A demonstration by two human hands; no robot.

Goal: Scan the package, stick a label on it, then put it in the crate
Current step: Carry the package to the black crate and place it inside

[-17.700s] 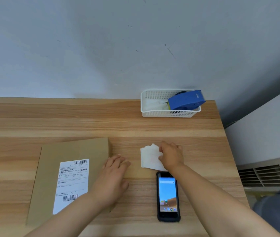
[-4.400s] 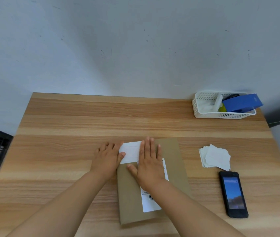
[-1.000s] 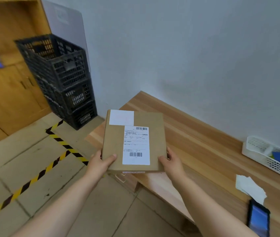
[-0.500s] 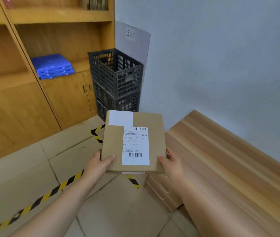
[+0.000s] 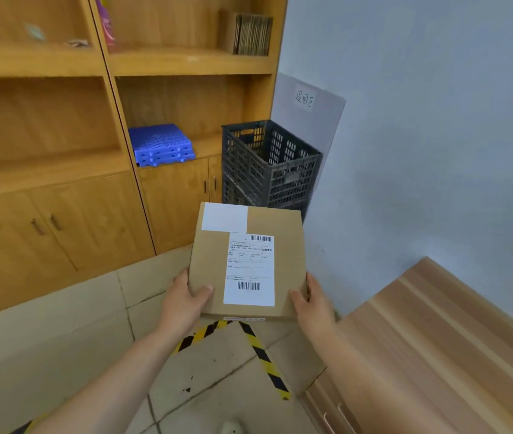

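Brown cardboard made up the package [image 5: 214, 264], which we held level in the air above the tiled floor [image 5: 60, 339], well short of the black crate [image 5: 267, 164]. Our left hand [image 5: 183, 303] gripped its near left corner, thumb lying on the top face, and our right hand [image 5: 313, 303] clasped its near right edge, fingers curled under. On the top face a blank white label [image 5: 224, 217] sat at the far left corner, and a printed shipping label [image 5: 249, 269] with two barcodes lay just beside it, nearer to us. The crate stood beyond the package against the grey wall [image 5: 421, 120], stacked on another crate of the same kind; we could not tell whether anything lay inside. A wooden cabinet [image 5: 60, 214] with open shelves stood to its left, and a blue plastic tray [image 5: 162, 145] rested on one shelf. Yellow and black tape [image 5: 261, 355] crossed the floor below the package. The wooden worktop [image 5: 436, 339] reached in from our right
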